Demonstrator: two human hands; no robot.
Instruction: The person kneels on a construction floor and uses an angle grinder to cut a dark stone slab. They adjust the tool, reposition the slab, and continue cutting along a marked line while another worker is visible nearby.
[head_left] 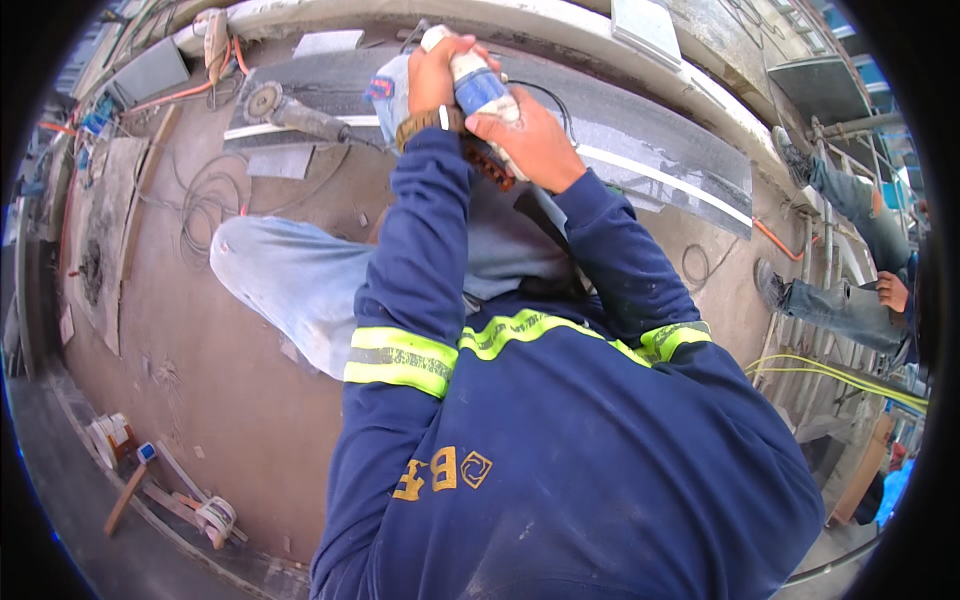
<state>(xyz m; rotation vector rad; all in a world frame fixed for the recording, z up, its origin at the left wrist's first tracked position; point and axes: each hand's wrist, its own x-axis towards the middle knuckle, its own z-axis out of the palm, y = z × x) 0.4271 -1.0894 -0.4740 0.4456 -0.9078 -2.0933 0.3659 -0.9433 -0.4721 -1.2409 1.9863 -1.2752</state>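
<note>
Both of my hands hold a dusty white-and-blue cylindrical tool at the far middle, above a long dark slab. My left hand is wrapped round its far end, and a brown watch sits on that wrist. The fingers of my right hand close round its nearer end. Beside it a black cable curves over the slab; where it joins is hidden. The tool's working end cannot be made out. To the left, an angle grinder with a round disc lies on the slab.
A coiled cable lies on the floor at the left. A hammer and white tubs stand near left. Another person's legs are at the right beside scaffold poles. A pale ledge runs behind the slab.
</note>
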